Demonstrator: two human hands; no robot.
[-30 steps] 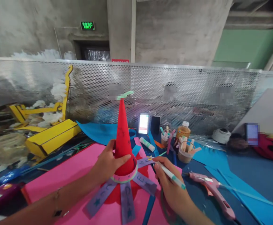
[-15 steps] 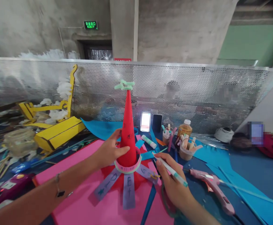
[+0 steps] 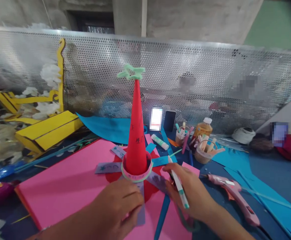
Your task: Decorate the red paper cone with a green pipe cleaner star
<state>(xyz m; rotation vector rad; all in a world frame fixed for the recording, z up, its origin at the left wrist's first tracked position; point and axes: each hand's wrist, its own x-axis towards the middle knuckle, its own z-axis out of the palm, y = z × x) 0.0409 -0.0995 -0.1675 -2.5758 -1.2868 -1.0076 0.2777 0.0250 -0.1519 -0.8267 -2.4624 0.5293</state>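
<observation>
Right of the red cone (image 3: pixel 136 136), the right hand (image 3: pixel 192 191) grips a marker (image 3: pixel 177 183); the left hand (image 3: pixel 120 205), in front, has a grip I can't tell.

1. We take this for a craft workshop: a bare concrete wall (image 3: pixel 185 20) and a perforated metal partition (image 3: pixel 95 66) behind.
2. Our dark blue table (image 3: pixel 280 173) carries a pink hot-glue gun (image 3: pixel 240 196) and a cup (image 3: pixel 179 139) of markers.
3. We also see a pink sheet (image 3: pixel 68 186) and cut blue sheets (image 3: pixel 108 130).

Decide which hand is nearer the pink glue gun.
Right: the right hand is left of the pink glue gun; the left hand is farther left, near the red cone.
</observation>
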